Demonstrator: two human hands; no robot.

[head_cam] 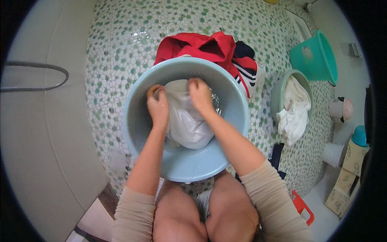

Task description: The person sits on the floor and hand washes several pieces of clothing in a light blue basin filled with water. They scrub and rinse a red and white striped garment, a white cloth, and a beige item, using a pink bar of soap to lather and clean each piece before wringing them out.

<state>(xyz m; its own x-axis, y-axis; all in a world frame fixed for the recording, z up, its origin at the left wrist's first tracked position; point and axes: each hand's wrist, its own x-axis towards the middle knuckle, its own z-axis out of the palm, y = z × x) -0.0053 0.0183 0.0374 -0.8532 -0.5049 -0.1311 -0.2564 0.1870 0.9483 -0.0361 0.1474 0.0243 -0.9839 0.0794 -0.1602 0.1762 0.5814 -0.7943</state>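
A wide light blue plastic basin (193,169) stands on the floor in front of my knees. Inside it is a wet white cloth (190,130), bunched up, with a little water glinting at its right. My left hand (158,104) pinches the cloth's far left edge between thumb and fingers. At the far right edge, my right hand (199,95) grips the same cloth; it is slightly blurred. Between the two hands the fabric is spread and partly raised, and its underside is hidden.
Red clothing (196,45) lies on the pebble-patterned floor (136,18) behind the basin, beside a striped white garment (249,75). To the right are a green basin (276,93) holding white laundry (293,115), a teal bucket (311,57) and a red plastic handle (304,208). A hose (60,72) hangs left.
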